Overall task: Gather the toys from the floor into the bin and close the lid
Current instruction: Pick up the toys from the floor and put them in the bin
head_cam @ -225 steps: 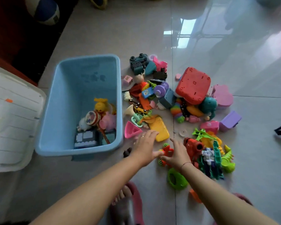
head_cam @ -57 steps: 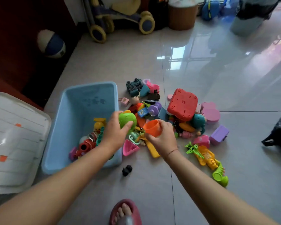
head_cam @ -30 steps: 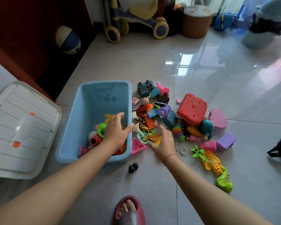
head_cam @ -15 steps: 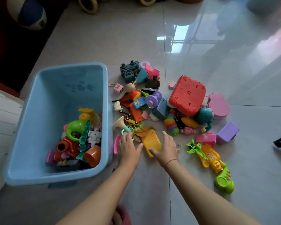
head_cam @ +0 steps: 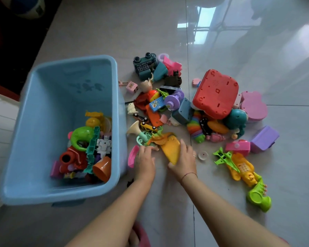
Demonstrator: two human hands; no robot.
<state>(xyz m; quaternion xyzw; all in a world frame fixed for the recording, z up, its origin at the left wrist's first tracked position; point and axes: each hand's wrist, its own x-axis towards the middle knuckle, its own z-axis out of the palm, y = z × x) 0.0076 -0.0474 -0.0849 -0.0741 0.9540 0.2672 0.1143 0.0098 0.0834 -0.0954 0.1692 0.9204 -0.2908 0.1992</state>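
Observation:
The light blue bin [head_cam: 34, 107] stands open on the floor at the left, with several toys heaped in its near end. A pile of toys lies to its right, among them a big red toy [head_cam: 215, 93]. My right hand [head_cam: 185, 161] grips the near end of a flat yellow toy [head_cam: 170, 148] at the pile's front edge. My left hand [head_cam: 144, 161] is just left of it, fingers curled on a small toy next to a pink toy [head_cam: 132, 155]; what it holds is hidden. The white lid [head_cam: 0, 132] lies left of the bin.
A green plane [head_cam: 223, 157], a yellow figure [head_cam: 243, 170] and a lime green toy [head_cam: 259, 198] lie on the tiles at the right. A purple box [head_cam: 264, 139] and pink case [head_cam: 253, 106] sit beyond. My slippered foot [head_cam: 141, 236] is at the bottom edge.
Both hands dropped the green and orange toys into the bin, then came back to the pile. Since half a second ago my right hand has closed on the yellow toy's end.

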